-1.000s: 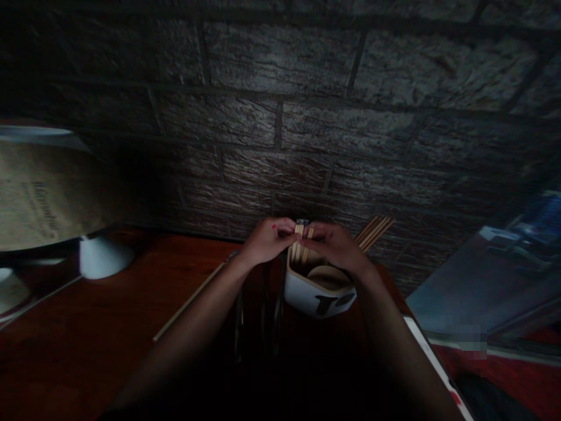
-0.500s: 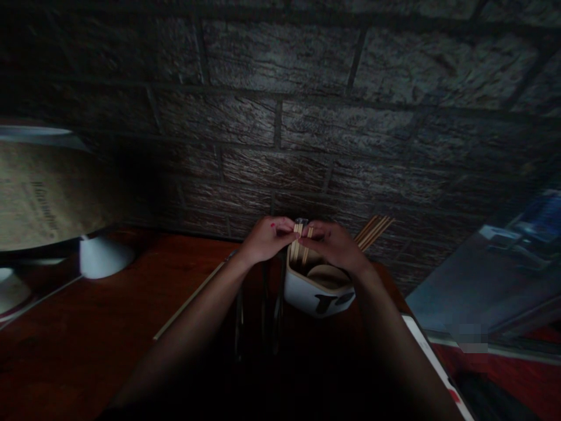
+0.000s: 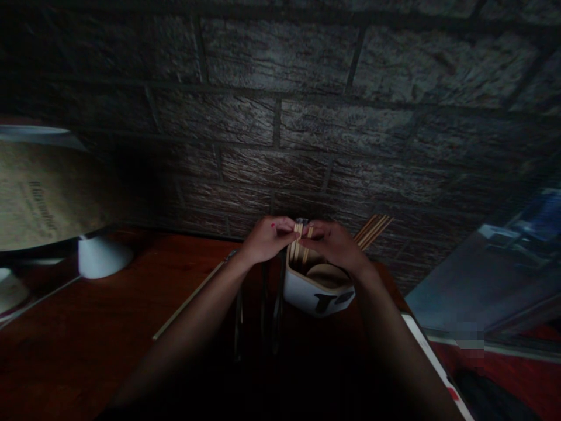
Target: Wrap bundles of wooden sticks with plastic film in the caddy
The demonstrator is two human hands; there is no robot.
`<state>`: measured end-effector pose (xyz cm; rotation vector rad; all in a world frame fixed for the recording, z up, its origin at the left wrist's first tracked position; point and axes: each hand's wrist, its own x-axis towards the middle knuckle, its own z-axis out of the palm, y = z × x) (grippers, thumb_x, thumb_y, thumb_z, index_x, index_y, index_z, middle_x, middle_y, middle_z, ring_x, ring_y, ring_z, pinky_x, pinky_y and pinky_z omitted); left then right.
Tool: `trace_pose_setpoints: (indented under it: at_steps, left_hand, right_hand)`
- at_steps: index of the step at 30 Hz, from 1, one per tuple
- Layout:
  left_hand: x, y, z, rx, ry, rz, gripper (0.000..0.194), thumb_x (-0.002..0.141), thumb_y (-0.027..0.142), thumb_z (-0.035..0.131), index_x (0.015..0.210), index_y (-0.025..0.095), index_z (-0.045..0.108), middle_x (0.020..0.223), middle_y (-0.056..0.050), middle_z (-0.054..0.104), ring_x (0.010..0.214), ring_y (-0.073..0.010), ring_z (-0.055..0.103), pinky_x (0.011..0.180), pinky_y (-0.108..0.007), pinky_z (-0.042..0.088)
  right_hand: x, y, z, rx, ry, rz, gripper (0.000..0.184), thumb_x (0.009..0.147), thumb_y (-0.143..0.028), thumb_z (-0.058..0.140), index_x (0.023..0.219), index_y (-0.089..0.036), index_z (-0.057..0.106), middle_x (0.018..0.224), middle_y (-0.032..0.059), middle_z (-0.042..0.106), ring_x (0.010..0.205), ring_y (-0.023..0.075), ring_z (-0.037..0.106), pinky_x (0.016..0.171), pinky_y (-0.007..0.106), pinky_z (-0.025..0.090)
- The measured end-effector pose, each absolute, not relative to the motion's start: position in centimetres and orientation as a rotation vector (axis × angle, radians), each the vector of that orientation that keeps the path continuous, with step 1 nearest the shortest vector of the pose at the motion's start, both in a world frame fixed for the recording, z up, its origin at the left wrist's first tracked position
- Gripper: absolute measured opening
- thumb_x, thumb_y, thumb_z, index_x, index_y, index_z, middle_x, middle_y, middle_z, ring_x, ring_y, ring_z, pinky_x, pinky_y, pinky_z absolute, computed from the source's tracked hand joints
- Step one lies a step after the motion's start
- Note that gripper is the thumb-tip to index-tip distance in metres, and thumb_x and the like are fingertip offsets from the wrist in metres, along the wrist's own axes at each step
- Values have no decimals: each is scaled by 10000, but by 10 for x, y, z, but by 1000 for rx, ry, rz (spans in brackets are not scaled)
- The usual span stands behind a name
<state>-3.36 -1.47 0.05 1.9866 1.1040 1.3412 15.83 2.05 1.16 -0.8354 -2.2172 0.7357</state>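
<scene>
- Left hand [image 3: 266, 241]: one, thumb and fingers closed on a bunch of pale sticks [image 3: 297, 245] near their upper ends; a small red mark showed on it.
- Right hand [image 3: 333, 242]: one, just beside the other, thumb and fingertips together around a thinner group of pale sticks [image 3: 307, 248] (exact count hard to read in the dim light).
- Container [image 3: 318, 299]: white outside, with a light rim and dark marking on the front; it stood on the surface [image 3: 109, 327] below the hands. Both groups of sticks reached down into it, upright or nearly so.
- Disc [image 3: 328, 276]: round and tan, inside the container, nearer the front than the sticks.
- Brown sticks [image 3: 372, 233]: several, slanting up and out behind the right hand (lower ends hidden by it).
- Shiny item [image 3: 301, 221]: small, just behind the fingertips; its kind could not be told.
- Long stick [image 3: 188, 301]: pale, lying on the surface to the left, partly behind the left forearm.
- Dark utensils [image 3: 238, 327]: long and slender, between the left forearm and the container (shapes mostly lost in shadow).
- White cone [image 3: 103, 257]: farther left, under a large tan object [image 3: 52, 196] with lettering.
- Brick wall [image 3: 280, 123]: rough, behind everything listed.
</scene>
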Motion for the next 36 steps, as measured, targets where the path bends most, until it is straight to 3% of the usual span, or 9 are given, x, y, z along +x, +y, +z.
trace_pose_setpoints:
  at_steps: [8,14,23,36]
  left_hand:
    - [-33,-16,2,1961,1069,1367,96,796,222,657,819,134,688,817,-52,743,777,-155,689,753,-265,523]
    - [-34,-14,1,1941,1064,1386,106,757,193,691,831,117,703,851,-71,742,804,-165,686,780,-279,530]
    - [-34,-15,1,1955,1025,1332,72,781,183,647,824,126,659,821,-55,721,790,-159,681,784,-286,523]
    - [-36,-13,-2,1991,1085,1261,100,803,222,624,838,133,654,829,-52,725,789,-158,681,745,-268,512]
  right_hand:
    - [158,18,14,-827,-2243,713,184,818,-301,619,941,-183,685,754,7,709,638,145,607,593,240,414]
    - [155,12,17,-890,-2269,584,170,840,-325,604,878,-167,657,690,-3,652,621,131,571,577,223,379]
    - [155,14,14,-883,-2260,664,183,823,-333,616,877,-162,654,727,5,662,619,127,547,571,221,371]
    - [154,12,17,-890,-2261,689,201,806,-342,630,859,-151,662,642,-27,566,571,105,462,539,215,332]
